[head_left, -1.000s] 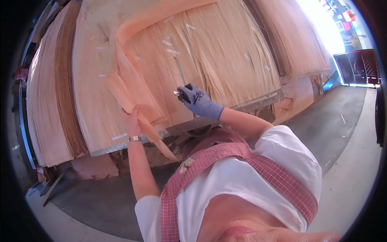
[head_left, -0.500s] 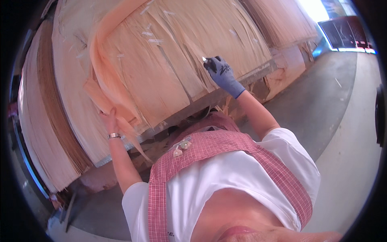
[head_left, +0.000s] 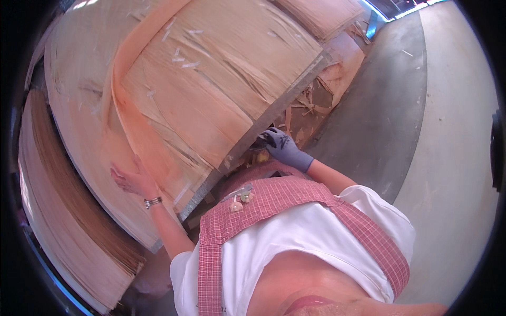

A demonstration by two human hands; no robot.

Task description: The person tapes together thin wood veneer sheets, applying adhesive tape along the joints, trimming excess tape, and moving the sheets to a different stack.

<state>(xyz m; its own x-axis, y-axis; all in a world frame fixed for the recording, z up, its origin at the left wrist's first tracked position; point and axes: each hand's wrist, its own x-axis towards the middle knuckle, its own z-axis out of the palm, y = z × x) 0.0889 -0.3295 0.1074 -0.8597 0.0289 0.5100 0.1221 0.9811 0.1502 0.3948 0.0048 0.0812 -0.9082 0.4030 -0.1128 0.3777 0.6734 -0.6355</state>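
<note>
My bare left hand (head_left: 138, 181), with a metal watch band at its wrist, lies at the lower end of a long orange-tan veneer strip (head_left: 124, 100). Its fingers stretch out to the left, and the thumb side is against the strip. The strip curves up across a wide stack of pale wood veneer sheets (head_left: 211, 110). My right hand (head_left: 284, 148), in a blue-grey glove with black fingertips, is down at the stack's front edge, close to my apron. Its fingers are curled beside a dark rounded thing (head_left: 258, 143); what they hold is hidden.
White tape pieces (head_left: 191, 65) dot the top sheet, which has splits and ripples. Another veneer stack (head_left: 68, 210) stands at the left, and one more (head_left: 321, 18) at the far right. Torn veneer scraps (head_left: 316, 102) lie below the front edge. Grey floor (head_left: 379, 105) stretches away on the right.
My right hand has dropped from above the sheets to the front edge, near my apron. My left hand has let go of the strip's end and opened. The view has shifted.
</note>
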